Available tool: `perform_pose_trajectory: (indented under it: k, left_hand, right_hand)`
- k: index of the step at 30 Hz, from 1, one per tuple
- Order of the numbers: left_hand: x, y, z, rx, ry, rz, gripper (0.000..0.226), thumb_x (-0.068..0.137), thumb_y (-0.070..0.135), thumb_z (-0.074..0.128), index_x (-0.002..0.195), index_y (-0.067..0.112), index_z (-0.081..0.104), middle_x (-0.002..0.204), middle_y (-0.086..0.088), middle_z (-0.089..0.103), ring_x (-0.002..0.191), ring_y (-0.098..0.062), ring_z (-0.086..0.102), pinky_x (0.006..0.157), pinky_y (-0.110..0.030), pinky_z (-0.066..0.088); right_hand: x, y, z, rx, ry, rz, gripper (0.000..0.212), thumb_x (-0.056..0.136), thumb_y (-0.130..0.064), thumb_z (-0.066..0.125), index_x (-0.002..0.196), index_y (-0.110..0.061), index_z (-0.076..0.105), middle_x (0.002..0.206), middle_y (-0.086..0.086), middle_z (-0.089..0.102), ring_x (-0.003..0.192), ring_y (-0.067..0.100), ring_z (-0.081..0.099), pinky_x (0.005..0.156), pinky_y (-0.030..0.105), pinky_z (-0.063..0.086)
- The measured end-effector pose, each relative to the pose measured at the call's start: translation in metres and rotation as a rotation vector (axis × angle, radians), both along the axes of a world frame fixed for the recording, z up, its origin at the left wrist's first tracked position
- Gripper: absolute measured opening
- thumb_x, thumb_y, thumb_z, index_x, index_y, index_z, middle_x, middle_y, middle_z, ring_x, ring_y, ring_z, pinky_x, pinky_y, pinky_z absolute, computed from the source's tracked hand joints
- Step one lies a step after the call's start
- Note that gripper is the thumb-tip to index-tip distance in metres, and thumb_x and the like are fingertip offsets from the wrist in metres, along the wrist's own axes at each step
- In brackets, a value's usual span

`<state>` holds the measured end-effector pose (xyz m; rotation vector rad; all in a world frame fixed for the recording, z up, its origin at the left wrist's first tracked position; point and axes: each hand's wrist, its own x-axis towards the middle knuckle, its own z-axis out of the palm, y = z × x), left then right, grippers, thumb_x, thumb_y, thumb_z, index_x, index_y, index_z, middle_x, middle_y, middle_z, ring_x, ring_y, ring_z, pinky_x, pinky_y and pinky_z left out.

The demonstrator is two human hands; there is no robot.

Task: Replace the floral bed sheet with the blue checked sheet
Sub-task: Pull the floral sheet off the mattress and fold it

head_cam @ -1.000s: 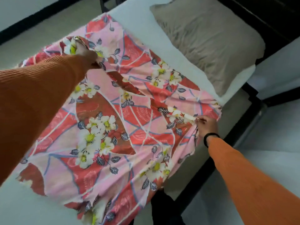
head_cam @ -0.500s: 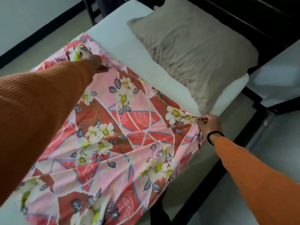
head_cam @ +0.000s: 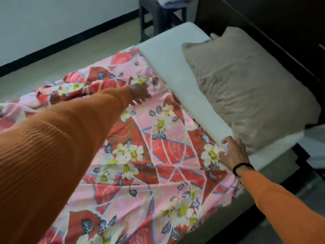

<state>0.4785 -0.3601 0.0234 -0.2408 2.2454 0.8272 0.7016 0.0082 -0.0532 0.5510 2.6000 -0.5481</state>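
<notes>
The floral sheet (head_cam: 158,155) lies rumpled over the bed's foot end, its top edge short of the pillow (head_cam: 246,88). Thin, limp cotton, likely light: take it at the edge. The left hand (head_cam: 139,94) pinches the far edge; the right hand (head_cam: 232,152) rests spread at the near edge.

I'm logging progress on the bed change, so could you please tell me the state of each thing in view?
floral sheet: pulled back from the head end, bunched at the far side, lying on the mattress.
mattress: bare at the head end.
pillow: lying on the bare mattress, creased.
left hand: gripping the sheet's far top edge.
right hand: at the sheet's near top corner; grip unclear.
</notes>
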Motion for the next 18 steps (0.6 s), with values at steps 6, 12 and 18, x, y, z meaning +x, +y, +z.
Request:
perform_pose_trajectory:
  k: [6,12,18]
  left_hand:
    - [0.039,-0.110,-0.036,-0.249,0.069,-0.104,0.044,0.097,0.036,0.063,0.134,0.013,0.062,0.132,-0.012,0.064,0.109,-0.031,0.063,0.085,-0.029,0.050]
    - [0.068,-0.245,-0.073,-0.273,0.158,0.312,0.044,0.093,0.033,0.058,0.134,0.016,0.060,0.126,-0.019,0.066,0.111,-0.037,0.063,0.089,-0.034,0.049]
    - [0.053,-0.329,-0.105,0.298,0.081,1.348,0.043,0.100,0.032,0.059,0.127,0.001,0.050,0.111,-0.018,0.063,0.088,-0.028,0.068,0.061,-0.033,0.060]
  right_hand:
    - [-0.093,-0.107,0.014,-0.161,-0.038,0.188,0.027,0.082,-0.021,0.075,0.103,-0.022,0.058,0.097,0.003,0.062,0.089,0.025,0.062,0.080,0.034,0.051]
    - [-0.195,-0.234,0.012,-0.145,0.012,0.426,0.024,0.084,-0.027,0.073,0.104,-0.024,0.060,0.084,-0.004,0.065,0.083,0.022,0.064,0.068,0.030,0.044]
    - [-0.265,-0.366,-0.013,-0.169,0.138,0.803,0.040,0.090,-0.054,0.067,0.117,-0.027,0.058,0.102,-0.002,0.064,0.095,0.022,0.062,0.076,0.035,0.050]
